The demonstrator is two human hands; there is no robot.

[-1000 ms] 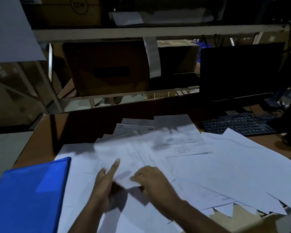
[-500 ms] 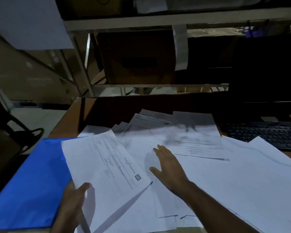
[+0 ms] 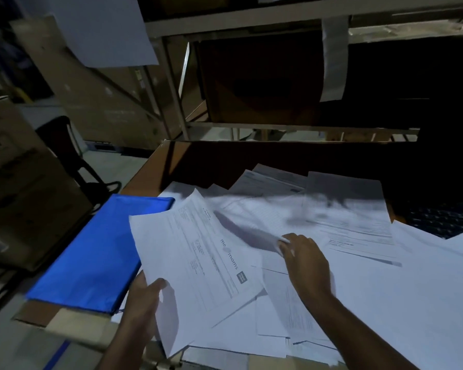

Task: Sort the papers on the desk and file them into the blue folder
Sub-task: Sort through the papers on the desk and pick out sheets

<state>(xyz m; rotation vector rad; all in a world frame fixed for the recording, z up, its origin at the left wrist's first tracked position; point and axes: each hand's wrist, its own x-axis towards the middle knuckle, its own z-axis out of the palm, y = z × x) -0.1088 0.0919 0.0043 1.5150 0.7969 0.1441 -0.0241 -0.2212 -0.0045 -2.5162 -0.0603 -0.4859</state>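
A closed blue folder (image 3: pixel 91 252) lies at the desk's left edge. Many white printed papers (image 3: pixel 358 276) are spread loosely over the desk. My left hand (image 3: pixel 142 297) grips the near edge of a printed sheet (image 3: pixel 195 260), which is lifted and partly overlaps the folder's right side. My right hand (image 3: pixel 305 260) is on the pile to the right, its fingertips pinching the lifted corner of another paper (image 3: pixel 262 236).
A dark keyboard (image 3: pixel 444 220) sits at the desk's right, partly under papers. Metal shelving (image 3: pixel 171 84) with cardboard boxes rises behind the desk. A large cardboard box (image 3: pixel 19 188) and a black chair (image 3: pixel 70 156) stand to the left.
My left hand has lifted the printed sheet a little further over the folder. My right hand went from lying flat on the pile to pinching up a paper's corner. The view shifted left.
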